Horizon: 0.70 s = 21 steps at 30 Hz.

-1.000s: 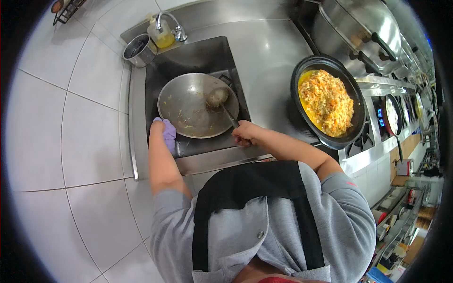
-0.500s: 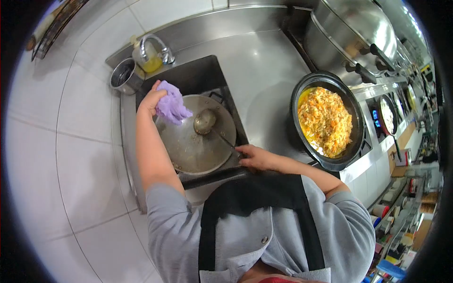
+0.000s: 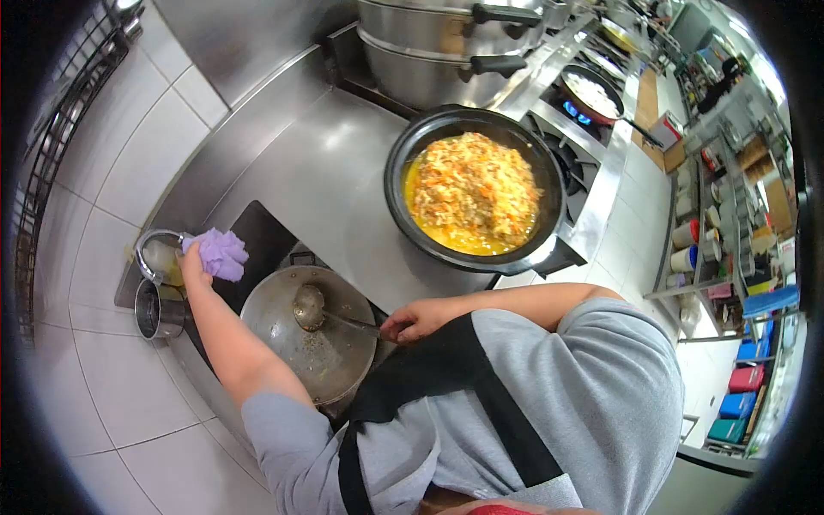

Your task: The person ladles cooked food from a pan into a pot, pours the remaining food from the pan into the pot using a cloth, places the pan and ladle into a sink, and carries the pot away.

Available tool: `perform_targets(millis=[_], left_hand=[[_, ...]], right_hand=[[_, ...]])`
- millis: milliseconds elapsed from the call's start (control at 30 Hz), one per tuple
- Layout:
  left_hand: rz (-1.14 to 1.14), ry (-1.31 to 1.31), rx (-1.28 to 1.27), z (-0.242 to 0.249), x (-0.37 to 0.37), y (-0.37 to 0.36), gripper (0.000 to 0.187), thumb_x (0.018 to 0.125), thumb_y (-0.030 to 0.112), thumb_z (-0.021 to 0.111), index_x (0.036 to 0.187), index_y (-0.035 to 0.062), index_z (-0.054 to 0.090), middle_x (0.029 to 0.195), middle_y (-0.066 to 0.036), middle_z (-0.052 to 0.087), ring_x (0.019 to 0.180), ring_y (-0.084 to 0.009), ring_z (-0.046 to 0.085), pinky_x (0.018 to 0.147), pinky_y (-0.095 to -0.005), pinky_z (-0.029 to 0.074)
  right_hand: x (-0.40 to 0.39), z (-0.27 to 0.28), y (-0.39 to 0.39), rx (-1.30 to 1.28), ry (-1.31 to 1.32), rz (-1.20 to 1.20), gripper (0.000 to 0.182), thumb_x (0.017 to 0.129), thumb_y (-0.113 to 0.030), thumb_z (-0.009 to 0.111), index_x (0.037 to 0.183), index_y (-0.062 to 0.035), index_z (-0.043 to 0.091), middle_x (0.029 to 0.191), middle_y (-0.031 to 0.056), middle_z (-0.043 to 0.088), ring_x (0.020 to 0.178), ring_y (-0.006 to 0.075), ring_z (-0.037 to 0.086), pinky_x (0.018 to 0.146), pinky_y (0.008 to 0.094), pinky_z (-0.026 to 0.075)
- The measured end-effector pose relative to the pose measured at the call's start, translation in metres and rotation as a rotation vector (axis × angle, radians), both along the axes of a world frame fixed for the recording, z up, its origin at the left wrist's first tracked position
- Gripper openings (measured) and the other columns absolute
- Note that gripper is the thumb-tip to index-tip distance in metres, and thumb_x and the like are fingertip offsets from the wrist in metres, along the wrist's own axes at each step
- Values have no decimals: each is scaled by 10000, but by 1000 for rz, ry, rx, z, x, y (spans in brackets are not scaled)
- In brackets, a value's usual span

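My left hand (image 3: 196, 264) grips a crumpled purple cloth (image 3: 221, 254) beside the curved faucet (image 3: 148, 257), past the far-left rim of the wok. Closed around the end of a long handle, my right hand (image 3: 419, 320) holds a ladle (image 3: 309, 307). The ladle's bowl rests inside the wide metal wok (image 3: 273, 318), which has a little liquid and dark bits on its bottom. A metal pot (image 3: 159, 311) stands below the faucet, near my left forearm.
A black pot (image 3: 402, 184) of shredded orange-and-yellow food stands to the right. Behind it is a stacked steamer (image 3: 412, 73). Further right, a frying pan (image 3: 592, 93) with white contents sits over a blue flame. Shelves (image 3: 712, 223) line the far right.
The view has swung to the right. My left hand has carried the cloth away from the wok's edge toward the faucet. My right hand still holds the ladle in the wok.
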<state>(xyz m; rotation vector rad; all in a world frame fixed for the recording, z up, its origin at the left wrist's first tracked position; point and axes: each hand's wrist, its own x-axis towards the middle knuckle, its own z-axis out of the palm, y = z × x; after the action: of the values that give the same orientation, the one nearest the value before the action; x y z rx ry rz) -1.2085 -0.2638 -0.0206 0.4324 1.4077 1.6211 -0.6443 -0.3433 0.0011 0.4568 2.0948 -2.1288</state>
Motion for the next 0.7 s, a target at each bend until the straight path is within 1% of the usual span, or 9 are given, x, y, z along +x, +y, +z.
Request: perform_targets(millis=[33,133,233,267,367,400,533,567,700], left_hand=[[-201,-144,-47,8,7,-5,749,835,198,586,1438,35,174,1269,-196,504,1076,-325,573,884,-492,480],[209,535,-340,55,106,-13,805,769,182,619,1428,15,187,1294,-224,481,1170,-368,499,970,-479,410],[157,1182,-667,41,76,-2,843,745,199,639,1428,-8,189,1393,-250,364,1271,-363,397,1038,-428,350],[92,1292,-738,36,58,0,882,736,195,649,1432,-25,154,1475,-243,208,1352,-348,269,1099,-398,271],[18,1443,-917,46,71,-8,868,746,198,657,1429,-21,167,1508,-201,138,1410,-303,86,1158,-365,129],[-4,1566,-1032,42,64,-4,921,748,227,669,1446,12,107,1502,-206,159,1379,-323,214,1132,-386,217],[165,1259,-932,54,85,-14,847,821,132,533,1477,125,-3,1548,-74,36,1140,-336,545,956,-431,439],[183,1154,-949,77,105,-20,795,838,82,471,1479,129,2,1548,-31,-58,1153,-314,541,931,-418,460],[269,1047,-972,82,111,-17,824,825,23,471,1466,68,-44,1546,-55,-82,1167,-291,536,894,-406,484]], right_hand=[[1,0,-2,14,1,-19,418,878,-137,561,1269,-6,490,1078,65,616,986,142,563,872,288,458],[4,3,-8,79,38,-25,416,856,-169,587,1234,-6,524,1076,77,638,960,153,587,852,295,467],[17,12,-8,161,82,-17,419,862,-170,582,1244,-9,520,1075,72,637,959,143,583,851,290,463],[22,14,-9,159,75,-13,417,866,-168,578,1248,-11,518,1078,71,637,968,139,581,856,288,461],[34,16,-11,170,79,-10,414,888,-175,566,1268,-22,506,1082,72,636,993,136,577,876,280,453],[39,23,-12,153,27,-34,414,898,-171,563,1279,-25,496,1085,70,634,1000,136,573,886,276,446],[47,36,-13,-86,-119,-174,411,918,-142,555,1302,-26,470,1099,65,628,1025,131,562,916,274,426],[43,43,-11,-89,-150,-166,409,919,-134,552,1304,-24,467,1100,61,628,1027,128,559,921,273,422],[34,53,-12,-101,-184,-185,403,920,-116,548,1305,-28,468,1091,49,628,1018,118,557,919,266,421]])
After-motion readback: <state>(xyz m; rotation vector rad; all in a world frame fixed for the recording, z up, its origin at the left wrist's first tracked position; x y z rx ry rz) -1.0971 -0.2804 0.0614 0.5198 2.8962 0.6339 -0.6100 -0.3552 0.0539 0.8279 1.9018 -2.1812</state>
